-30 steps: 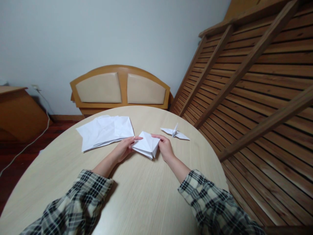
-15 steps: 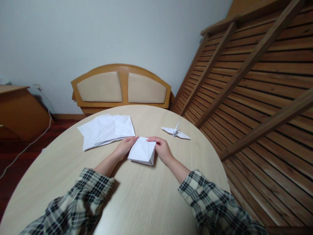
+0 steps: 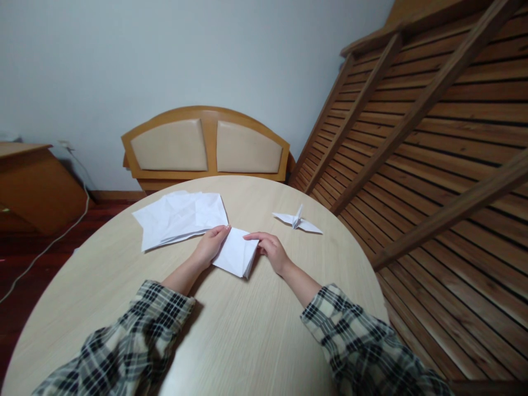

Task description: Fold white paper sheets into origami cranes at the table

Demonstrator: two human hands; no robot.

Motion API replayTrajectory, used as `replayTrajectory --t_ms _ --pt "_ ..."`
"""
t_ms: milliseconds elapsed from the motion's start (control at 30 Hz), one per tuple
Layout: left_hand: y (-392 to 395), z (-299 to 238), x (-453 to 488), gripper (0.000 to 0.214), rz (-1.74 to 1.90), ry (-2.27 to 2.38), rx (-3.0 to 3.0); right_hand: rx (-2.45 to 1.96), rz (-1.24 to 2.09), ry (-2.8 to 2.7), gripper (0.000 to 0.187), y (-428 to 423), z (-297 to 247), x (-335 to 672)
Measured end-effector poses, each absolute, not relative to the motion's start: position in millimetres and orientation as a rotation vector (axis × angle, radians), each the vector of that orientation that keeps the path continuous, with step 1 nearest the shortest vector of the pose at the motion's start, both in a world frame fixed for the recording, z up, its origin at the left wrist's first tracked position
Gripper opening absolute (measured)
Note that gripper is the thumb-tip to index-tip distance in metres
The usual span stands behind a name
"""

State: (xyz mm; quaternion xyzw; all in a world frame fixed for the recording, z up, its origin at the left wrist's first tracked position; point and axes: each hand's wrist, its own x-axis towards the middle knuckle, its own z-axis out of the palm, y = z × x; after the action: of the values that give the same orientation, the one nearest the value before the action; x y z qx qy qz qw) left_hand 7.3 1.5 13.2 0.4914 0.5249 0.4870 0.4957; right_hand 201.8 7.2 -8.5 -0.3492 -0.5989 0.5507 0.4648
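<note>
The left hand (image 3: 212, 246) grips the left edge of a white, square, folded paper packet (image 3: 233, 253); the right hand (image 3: 273, 252), fingers bent narrow, holds its right side. The packet is mid-way across the pale, round wooden bench (image 3: 256, 341). Far left lie creased white paper sheets (image 3: 179, 216); far right, a white folded-paper crane (image 3: 296, 221). Beyond stands an arched wooden headboard with cream panels (image 3: 211, 144).

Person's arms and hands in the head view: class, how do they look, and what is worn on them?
The left sleeve and right sleeve match: loose plaid in black, grey and cream, ending short of the wrists. The left hand and right hand are bare, with no gloves to be seen.
</note>
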Motion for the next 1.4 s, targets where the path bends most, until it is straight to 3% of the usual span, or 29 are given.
replayTrajectory --t_ms 133,367,767,1033,1400 --pt "6 8 3 0.039 1.283 1.406 1.404 -0.866 1.467 -1.361 0.026 5 -5 199" --pt "7 8 0 0.036 1.367 1.512 1.616 -0.880 1.533 -1.336 0.059 6 -4 193" --pt "-1 12 7 0.035 1.393 1.518 1.749 -0.934 1.406 -1.576 0.030 10 -6 193" --pt "1 8 5 0.027 1.374 1.439 1.636 -0.978 1.470 -1.429 0.032 12 -8 193" --pt "3 12 5 0.035 1.357 1.354 1.544 -0.996 1.438 -1.251 0.032 17 -15 192"
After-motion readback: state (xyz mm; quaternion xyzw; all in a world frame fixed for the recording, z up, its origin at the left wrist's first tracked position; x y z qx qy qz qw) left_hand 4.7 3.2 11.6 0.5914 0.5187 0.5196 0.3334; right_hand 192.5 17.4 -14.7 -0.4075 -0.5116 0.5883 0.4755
